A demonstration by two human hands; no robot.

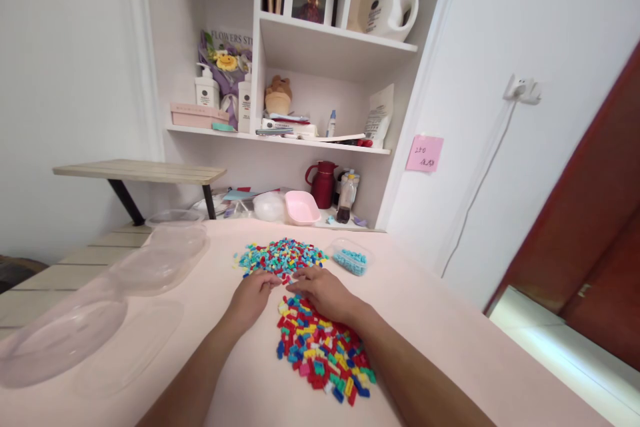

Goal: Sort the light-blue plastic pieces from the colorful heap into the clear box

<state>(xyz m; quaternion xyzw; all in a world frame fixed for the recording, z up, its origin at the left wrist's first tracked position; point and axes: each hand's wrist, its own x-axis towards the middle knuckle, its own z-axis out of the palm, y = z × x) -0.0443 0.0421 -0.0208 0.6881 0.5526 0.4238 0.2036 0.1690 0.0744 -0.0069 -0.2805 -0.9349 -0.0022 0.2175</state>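
Observation:
Two heaps of small toy building bricks lie on a pale pink tabletop (240,373). The far heap (280,255) is mostly turquoise with red, yellow and blue bits. Larger red, yellow, blue and white bricks form the near heap (325,347). At the near edge of the far heap is my left hand (254,297), its thumb and fingers pinched together; whatever they hold is too small to make out. My right hand (325,290) reaches over the top of the near heap, fingers stretched out and slightly apart, fingertips close to the left ones.
A clear tub (357,265) of turquoise bricks stands right of the far heap. Empty clear plastic containers (160,260) line the table's left side. Behind are a pink bowl (302,208), a dark red jug (323,183) and shelves (330,43). A small wooden stand (140,171) rises at the left.

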